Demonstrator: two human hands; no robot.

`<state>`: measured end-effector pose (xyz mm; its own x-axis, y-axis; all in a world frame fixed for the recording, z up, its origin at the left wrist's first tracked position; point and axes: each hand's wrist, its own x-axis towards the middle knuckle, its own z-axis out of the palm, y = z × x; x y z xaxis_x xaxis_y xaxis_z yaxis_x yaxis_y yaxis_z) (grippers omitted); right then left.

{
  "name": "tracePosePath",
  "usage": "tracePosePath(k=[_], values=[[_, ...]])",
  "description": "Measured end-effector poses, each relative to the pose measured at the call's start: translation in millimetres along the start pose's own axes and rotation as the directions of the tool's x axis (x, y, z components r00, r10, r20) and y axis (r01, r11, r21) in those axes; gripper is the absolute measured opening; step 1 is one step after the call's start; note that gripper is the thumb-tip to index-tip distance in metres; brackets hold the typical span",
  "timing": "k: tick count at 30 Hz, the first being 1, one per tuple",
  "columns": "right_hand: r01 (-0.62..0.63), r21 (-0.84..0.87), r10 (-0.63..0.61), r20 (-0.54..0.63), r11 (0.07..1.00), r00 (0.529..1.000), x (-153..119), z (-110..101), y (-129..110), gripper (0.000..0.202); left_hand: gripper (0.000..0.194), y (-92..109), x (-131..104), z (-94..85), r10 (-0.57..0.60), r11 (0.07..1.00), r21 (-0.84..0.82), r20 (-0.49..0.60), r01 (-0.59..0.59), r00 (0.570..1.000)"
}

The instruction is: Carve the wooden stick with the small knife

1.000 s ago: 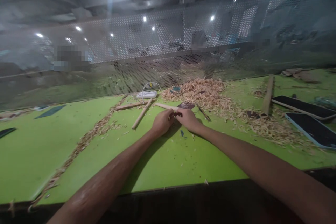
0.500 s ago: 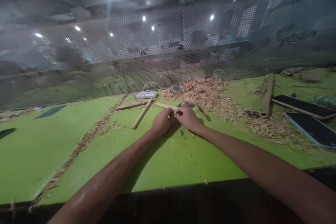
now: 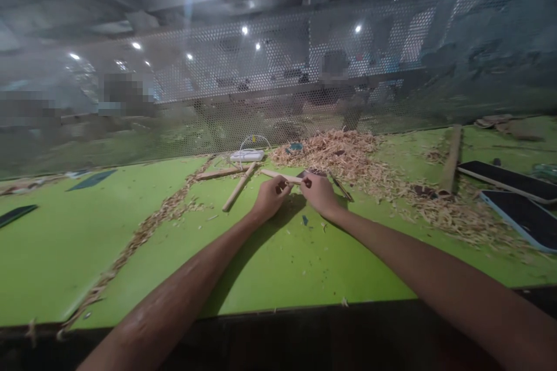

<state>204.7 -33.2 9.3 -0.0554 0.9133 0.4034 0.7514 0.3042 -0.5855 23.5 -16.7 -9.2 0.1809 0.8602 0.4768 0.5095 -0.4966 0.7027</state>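
Observation:
My left hand [image 3: 270, 196] and my right hand [image 3: 321, 193] meet close together above the green table, both with curled, closed fingers. A pale wooden stick [image 3: 278, 176] runs at a slant between them, its left end pointing away past my left fingers. The fingertips of both hands appear pinched on it; exactly where they touch is partly hidden. Beyond my right hand lies a dark flat piece [image 3: 314, 173], half covered. A thin dark tool [image 3: 340, 186] rests just right of that hand. Another wooden stick [image 3: 239, 186] lies left of my left hand.
Wood shavings [image 3: 339, 148] are heaped behind the hands and spread right. A white power strip [image 3: 247, 155] with a cable sits at the back. Two phones [image 3: 509, 178] lie at right beside a long wooden piece [image 3: 451, 159]. A perforated screen [image 3: 261, 93] closes the back.
My hands have moved slightly apart, so more of the wooden stick shows between them. The whole view has shifted a little; the things on the table stay in place.

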Motion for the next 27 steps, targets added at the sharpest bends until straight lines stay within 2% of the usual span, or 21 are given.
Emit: tracePosePath(k=[4,7,10,15,23,27], values=[[0.011,0.059,-0.013,0.029,0.998,0.999,-1.6,-0.4,-2.0,0.019,0.025,-2.6,2.3,-3.1,-0.015,0.999,-0.042,-0.061,0.012,0.998],[0.009,0.061,-0.012,0.051,0.998,0.999,-2.5,0.1,-5.6,0.017,0.024,-3.0,3.0,-3.8,-0.026,0.993,-0.119,-0.062,0.018,0.998],[0.059,0.036,-0.061,0.055,0.998,0.997,-1.5,1.3,-6.3,0.016,0.025,-2.2,2.8,-2.5,-0.051,0.981,-0.188,-0.055,0.04,0.997],[0.099,-0.002,-0.099,0.06,0.995,0.993,1.0,4.4,-2.0,0.013,0.025,0.2,2.8,-1.4,-0.06,0.971,-0.234,-0.057,0.045,0.997],[0.06,0.014,-0.061,0.111,0.998,0.992,0.1,5.1,-4.2,0.015,0.012,5.3,1.4,-6.6,-0.038,0.991,-0.132,-0.05,0.031,0.998],[0.066,0.133,-0.077,0.079,0.989,0.994,-2.1,0.3,-8.2,0.022,0.008,7.8,2.3,-8.6,-0.011,1.0,-0.016,-0.056,0.01,0.998]])
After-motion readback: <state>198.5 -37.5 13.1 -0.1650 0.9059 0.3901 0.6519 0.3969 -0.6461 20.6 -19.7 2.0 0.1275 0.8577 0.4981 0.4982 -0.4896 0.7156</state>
